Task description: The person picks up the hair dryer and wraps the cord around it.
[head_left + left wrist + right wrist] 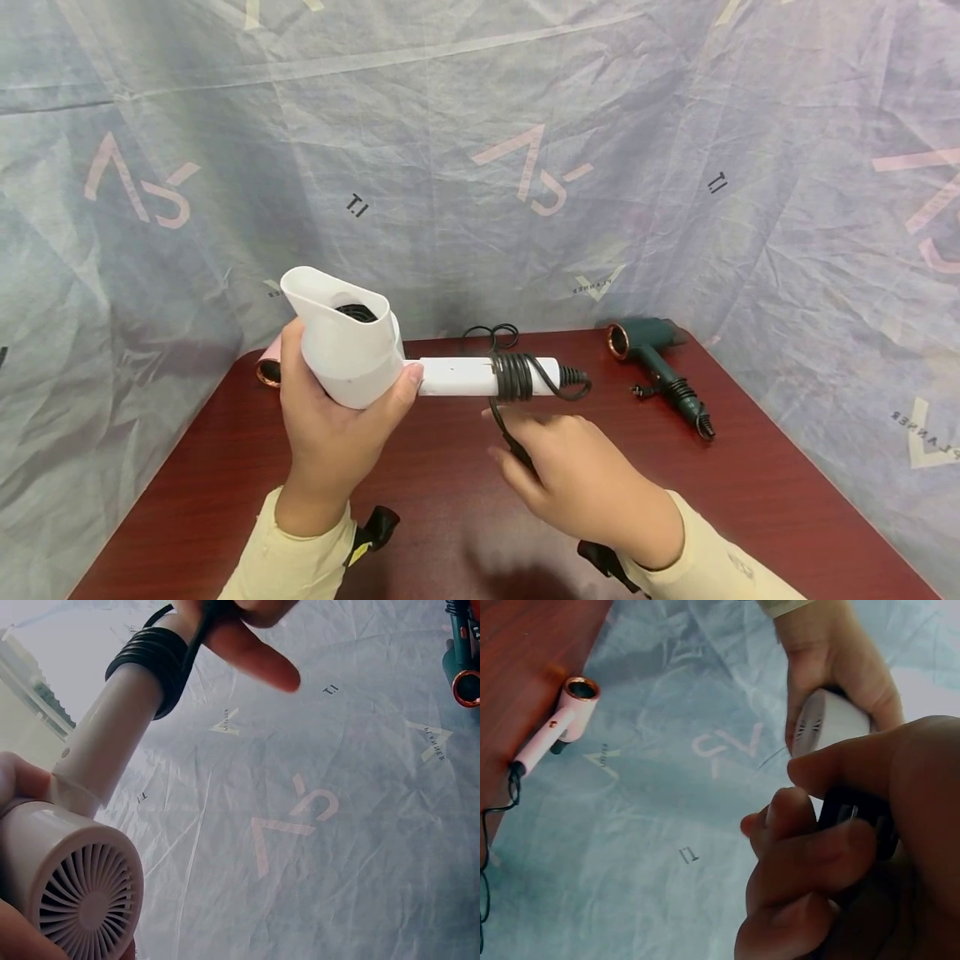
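Note:
A white hair dryer (pixel 450 377) lies sideways in the air above the table, its flared nozzle (pixel 315 287) tipped up and its handle pointing right. My left hand (pixel 322 433) grips the dryer's barrel, with the thumb near the handle joint. The left wrist view shows its round vented end (pixel 94 900). Several turns of black cord (pixel 514 377) are wound around the handle near its tip. Just below the handle, my right hand (pixel 592 483) holds the cord's loose end. In the right wrist view, a black plug (pixel 859 817) sits within its curled fingers.
A dark green hair dryer (pixel 652 358) with its cord wound on lies at the back right of the red-brown table (pixel 442 483). A pink hair dryer (pixel 574 716) lies at the back left, partly hidden in the head view. Printed fabric (pixel 420 183) hangs behind and along both sides.

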{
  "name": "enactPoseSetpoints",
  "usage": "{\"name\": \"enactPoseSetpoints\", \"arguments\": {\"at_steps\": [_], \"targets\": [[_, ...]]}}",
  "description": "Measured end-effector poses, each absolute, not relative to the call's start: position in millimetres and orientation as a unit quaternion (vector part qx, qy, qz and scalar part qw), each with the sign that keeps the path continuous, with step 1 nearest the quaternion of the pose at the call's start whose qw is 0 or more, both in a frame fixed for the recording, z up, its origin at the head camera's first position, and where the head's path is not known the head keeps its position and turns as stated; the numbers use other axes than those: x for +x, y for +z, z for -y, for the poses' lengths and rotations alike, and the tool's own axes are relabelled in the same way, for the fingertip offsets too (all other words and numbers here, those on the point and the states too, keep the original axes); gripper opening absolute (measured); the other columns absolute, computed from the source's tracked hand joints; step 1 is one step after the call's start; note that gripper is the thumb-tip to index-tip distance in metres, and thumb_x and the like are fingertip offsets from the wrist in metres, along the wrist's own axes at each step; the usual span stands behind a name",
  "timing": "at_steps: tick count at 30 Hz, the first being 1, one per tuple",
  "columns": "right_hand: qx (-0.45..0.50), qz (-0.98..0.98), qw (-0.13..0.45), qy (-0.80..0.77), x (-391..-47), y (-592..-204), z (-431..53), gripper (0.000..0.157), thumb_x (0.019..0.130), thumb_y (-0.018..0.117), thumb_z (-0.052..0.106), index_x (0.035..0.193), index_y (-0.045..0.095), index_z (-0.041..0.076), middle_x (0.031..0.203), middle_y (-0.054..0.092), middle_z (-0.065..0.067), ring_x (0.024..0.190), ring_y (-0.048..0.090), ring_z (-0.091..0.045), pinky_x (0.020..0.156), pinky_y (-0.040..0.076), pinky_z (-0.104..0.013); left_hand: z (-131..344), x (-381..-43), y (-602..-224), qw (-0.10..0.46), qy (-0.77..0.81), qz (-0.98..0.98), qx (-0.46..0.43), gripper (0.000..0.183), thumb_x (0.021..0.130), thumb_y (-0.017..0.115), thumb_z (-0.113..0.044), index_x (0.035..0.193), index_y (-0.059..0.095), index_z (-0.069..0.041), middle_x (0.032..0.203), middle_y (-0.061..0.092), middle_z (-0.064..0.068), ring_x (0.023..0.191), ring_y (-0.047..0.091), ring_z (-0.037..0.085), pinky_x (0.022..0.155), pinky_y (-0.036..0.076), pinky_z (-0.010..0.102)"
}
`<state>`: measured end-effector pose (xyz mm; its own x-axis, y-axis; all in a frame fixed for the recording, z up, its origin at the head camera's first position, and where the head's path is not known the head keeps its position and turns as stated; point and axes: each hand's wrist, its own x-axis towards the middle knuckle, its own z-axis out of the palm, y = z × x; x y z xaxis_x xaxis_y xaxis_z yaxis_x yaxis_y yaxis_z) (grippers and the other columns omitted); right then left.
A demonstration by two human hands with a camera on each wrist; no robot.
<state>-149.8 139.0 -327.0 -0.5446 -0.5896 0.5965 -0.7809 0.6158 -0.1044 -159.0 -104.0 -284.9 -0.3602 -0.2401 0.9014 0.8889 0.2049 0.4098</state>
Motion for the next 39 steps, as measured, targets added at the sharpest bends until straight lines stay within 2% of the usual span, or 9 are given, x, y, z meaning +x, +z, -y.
{"name": "enactPoseSetpoints", "arguments": {"at_steps": [3, 4, 6, 14, 19, 24, 27, 34, 39], "targets": [[0.395, 0.864, 0.266, 0.163, -145, -325, -140, 0.016, 0.097, 0.07, 0.026, 0.103, 0.057, 0.018, 0.064, 0.036, 0.018, 0.052, 0.034, 0.003, 0.049, 0.031, -0.017, 105, -160, -286, 0.498, -0.564, 0.603, -0.266, 0.077, 0.063, 0.087, 0.002, 0.13, 0.051, 0.011, 0.118, 0.063, 0.007, 0.104, 0.06, 0.025, 0.091, 0.047, 0.035], [0.396, 0.864, 0.265, 0.16, -143, -325, -140, 0.017, 0.097, 0.069, 0.027, 0.1, 0.055, 0.019, 0.063, 0.034, 0.018, 0.051, 0.032, 0.003, 0.048, 0.029, -0.017, 105, -161, -286, 0.498, -0.563, 0.605, -0.264, 0.077, 0.063, 0.087, 0.002, 0.131, 0.051, 0.01, 0.119, 0.062, 0.006, 0.105, 0.059, 0.025, 0.091, 0.047, 0.035], [0.4, 0.862, 0.271, 0.152, -141, -324, -140, 0.02, 0.098, 0.068, 0.029, 0.095, 0.051, 0.019, 0.063, 0.032, 0.018, 0.051, 0.03, 0.003, 0.047, 0.027, -0.016, 105, -162, -287, 0.497, -0.56, 0.61, -0.26, 0.078, 0.064, 0.087, 0.002, 0.132, 0.051, 0.009, 0.12, 0.061, 0.005, 0.105, 0.059, 0.025, 0.09, 0.047, 0.035], [0.436, 0.827, 0.316, 0.16, -137, -319, -140, 0.017, 0.1, 0.063, 0.029, 0.1, 0.053, 0.016, 0.066, 0.031, 0.016, 0.053, 0.026, 0.004, 0.048, 0.022, -0.013, 104, -161, -289, 0.489, -0.545, 0.637, -0.241, 0.08, 0.067, 0.088, -0.002, 0.138, 0.052, 0.002, 0.122, 0.06, 0.004, 0.104, 0.059, 0.024, 0.089, 0.048, 0.031], [0.437, 0.816, 0.341, 0.163, -137, -318, -141, 0.016, 0.1, 0.061, 0.027, 0.105, 0.058, 0.013, 0.066, 0.036, 0.016, 0.053, 0.031, 0.003, 0.048, 0.028, -0.013, 102, -158, -289, 0.485, -0.528, 0.655, -0.24, 0.078, 0.07, 0.087, -0.004, 0.14, 0.052, -0.001, 0.119, 0.064, 0.007, 0.1, 0.06, 0.022, 0.087, 0.048, 0.03], [0.426, 0.804, 0.374, 0.18, -138, -315, -142, 0.024, 0.097, 0.064, 0.023, 0.116, 0.067, 0.01, 0.071, 0.056, 0.015, 0.056, 0.044, 0.002, 0.052, 0.043, -0.017, 102, -158, -290, 0.487, -0.5, 0.673, -0.246, 0.076, 0.071, 0.086, -0.008, 0.139, 0.053, -0.001, 0.117, 0.069, 0.008, 0.098, 0.063, 0.021, 0.086, 0.049, 0.029], [0.427, 0.79, 0.388, 0.208, -139, -312, -144, 0.023, 0.093, 0.067, 0.017, 0.115, 0.07, 0.011, 0.079, 0.065, 0.012, 0.059, 0.048, 0.001, 0.054, 0.045, -0.016, 101, -159, -291, 0.489, -0.472, 0.691, -0.246, 0.074, 0.071, 0.086, -0.011, 0.137, 0.054, -0.001, 0.114, 0.07, 0.009, 0.096, 0.063, 0.02, 0.085, 0.049, 0.028], [0.414, 0.773, 0.395, 0.274, -141, -307, -148, 0.032, 0.092, 0.069, 0.016, 0.122, 0.062, 0.007, 0.073, 0.055, 0.013, 0.057, 0.044, 0.003, 0.053, 0.036, -0.008, 99, -162, -295, 0.474, -0.433, 0.724, -0.252, 0.074, 0.068, 0.086, -0.014, 0.136, 0.057, -0.006, 0.114, 0.07, 0.005, 0.094, 0.063, 0.019, 0.083, 0.047, 0.029], [0.389, 0.782, 0.377, 0.308, -145, -307, -151, 0.041, 0.093, 0.073, 0.015, 0.128, 0.053, 0.005, 0.075, 0.057, 0.012, 0.059, 0.047, 0.001, 0.054, 0.039, -0.009, 100, -163, -295, 0.474, -0.417, 0.724, -0.279, 0.073, 0.067, 0.087, -0.015, 0.134, 0.058, -0.004, 0.115, 0.07, 0.005, 0.094, 0.064, 0.019, 0.083, 0.049, 0.029]]}}
